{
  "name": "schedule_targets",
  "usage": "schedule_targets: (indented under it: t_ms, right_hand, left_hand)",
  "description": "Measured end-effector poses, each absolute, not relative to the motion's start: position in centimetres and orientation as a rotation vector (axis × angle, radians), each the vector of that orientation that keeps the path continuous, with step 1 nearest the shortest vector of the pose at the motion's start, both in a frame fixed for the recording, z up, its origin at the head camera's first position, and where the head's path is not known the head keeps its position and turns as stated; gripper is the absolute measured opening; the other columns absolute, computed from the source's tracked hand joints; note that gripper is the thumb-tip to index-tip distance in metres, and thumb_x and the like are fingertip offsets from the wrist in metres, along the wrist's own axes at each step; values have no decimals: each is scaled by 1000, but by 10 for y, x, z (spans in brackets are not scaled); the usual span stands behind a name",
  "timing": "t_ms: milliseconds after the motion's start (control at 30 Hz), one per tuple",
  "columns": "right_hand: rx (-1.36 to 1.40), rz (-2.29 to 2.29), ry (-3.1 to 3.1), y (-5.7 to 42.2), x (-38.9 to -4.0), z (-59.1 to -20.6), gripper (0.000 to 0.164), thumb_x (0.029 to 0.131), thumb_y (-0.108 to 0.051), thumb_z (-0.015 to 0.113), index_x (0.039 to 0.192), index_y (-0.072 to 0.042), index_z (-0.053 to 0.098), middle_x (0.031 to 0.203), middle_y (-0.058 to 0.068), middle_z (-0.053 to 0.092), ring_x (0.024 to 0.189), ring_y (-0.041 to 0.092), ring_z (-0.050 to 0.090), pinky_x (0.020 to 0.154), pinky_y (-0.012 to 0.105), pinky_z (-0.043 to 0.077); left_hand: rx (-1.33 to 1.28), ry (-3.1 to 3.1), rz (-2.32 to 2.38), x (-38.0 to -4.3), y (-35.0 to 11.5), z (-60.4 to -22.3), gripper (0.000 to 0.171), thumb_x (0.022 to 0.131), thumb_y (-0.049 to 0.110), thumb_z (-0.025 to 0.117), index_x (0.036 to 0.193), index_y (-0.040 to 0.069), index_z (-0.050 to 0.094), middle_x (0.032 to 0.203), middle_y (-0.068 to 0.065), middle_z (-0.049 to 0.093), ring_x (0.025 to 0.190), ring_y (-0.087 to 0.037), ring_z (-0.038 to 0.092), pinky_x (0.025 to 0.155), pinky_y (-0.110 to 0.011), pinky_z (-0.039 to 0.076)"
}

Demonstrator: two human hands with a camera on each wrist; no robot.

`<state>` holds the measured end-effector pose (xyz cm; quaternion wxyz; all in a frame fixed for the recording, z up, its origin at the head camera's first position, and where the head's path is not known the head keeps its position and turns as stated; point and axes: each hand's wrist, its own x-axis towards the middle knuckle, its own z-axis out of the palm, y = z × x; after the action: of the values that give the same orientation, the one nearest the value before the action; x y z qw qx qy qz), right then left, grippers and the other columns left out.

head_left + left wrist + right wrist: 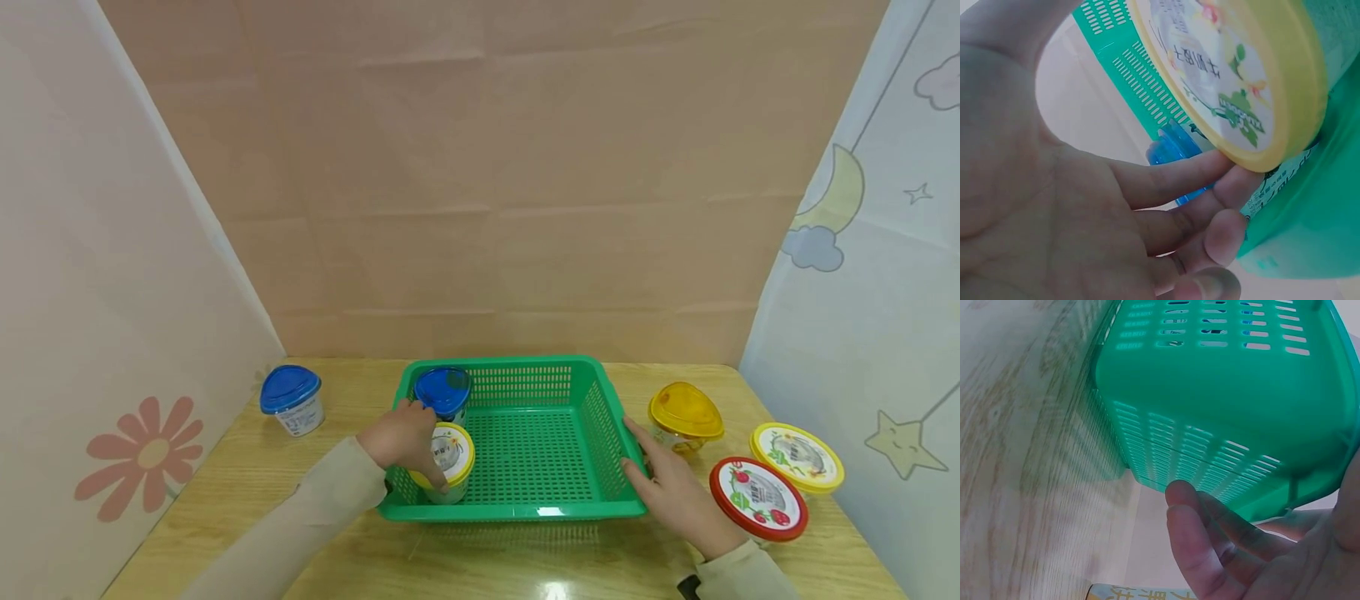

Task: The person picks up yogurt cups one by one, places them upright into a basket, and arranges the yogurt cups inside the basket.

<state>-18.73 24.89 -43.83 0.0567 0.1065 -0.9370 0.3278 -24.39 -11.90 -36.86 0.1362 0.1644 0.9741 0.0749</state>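
Observation:
My left hand (399, 437) grips a round tub with a yellow-rimmed white lid (454, 450) by its lid edge. The tub stands in the front left corner of the green plastic basket (517, 511); in the left wrist view the fingertips meet the rim of its lid (1294, 87). Behind it, in the basket's back left corner, sits a tub with a blue lid (442, 390). On the other side, my right hand (681, 498) holds the basket's right rim, thumb over the edge. The right wrist view shows its fingers (1188, 540) along the outer wall.
Another blue-lidded tub (292, 398) stands left of the basket. To the right are a tub with a solid yellow lid (686, 410), a red-rimmed tub (759, 498) and a yellow-rimmed tub (798, 456). Papered walls enclose the wooden table (247, 492) on three sides.

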Motion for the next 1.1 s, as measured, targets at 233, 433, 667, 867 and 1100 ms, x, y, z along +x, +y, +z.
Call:
schedule_targets:
  t_ms: [233, 433, 667, 867, 1100]
  right_hand:
    - [315, 1002, -2838, 249, -186, -438, 61, 103, -22, 56, 156, -3, 31, 141, 33, 49, 115, 41, 60, 87, 57, 52]
    - [313, 1002, -2828, 250, -186, -439, 61, 103, -23, 56, 156, -3, 32, 140, 32, 51, 114, 40, 61, 88, 56, 52]
    - [339, 1017, -2797, 250, -187, -442, 61, 106, -34, 51, 156, -4, 32, 144, 30, 49, 119, 42, 57, 92, 60, 49]
    - [339, 1061, -2814, 250, -186, -443, 61, 108, -39, 42, 158, -8, 27, 154, 26, 39, 134, 48, 43, 101, 68, 39]
    - [342, 1053, -2820, 251, -185, -444, 59, 109, -38, 41, 159, -11, 26, 154, 25, 38, 135, 49, 43, 102, 69, 37]
  left_hand:
    - [480, 2804, 284, -243, -123, -367, 95, 58, 48, 96, 127, -6, 59, 115, -15, 60, 105, -32, 50, 94, -51, 49]
    - [477, 2815, 418, -243, -134, -366, 88, 71, 49, 88, 131, -7, 56, 123, -19, 58, 114, -37, 52, 94, -53, 50]
    - [362, 2983, 715, -252, -175, -353, 64, 92, 39, 71, 131, -9, 55, 124, -27, 59, 113, -41, 58, 86, -52, 53]
    - [141, 3254, 666, -266, -227, -355, 66, 92, 42, 67, 131, -9, 53, 123, -31, 58, 100, -47, 60, 67, -49, 54]
    - [-71, 3367, 619, -279, -279, -365, 89, 88, 57, 65, 135, -16, 45, 129, -42, 43, 108, -62, 40, 78, -67, 44]
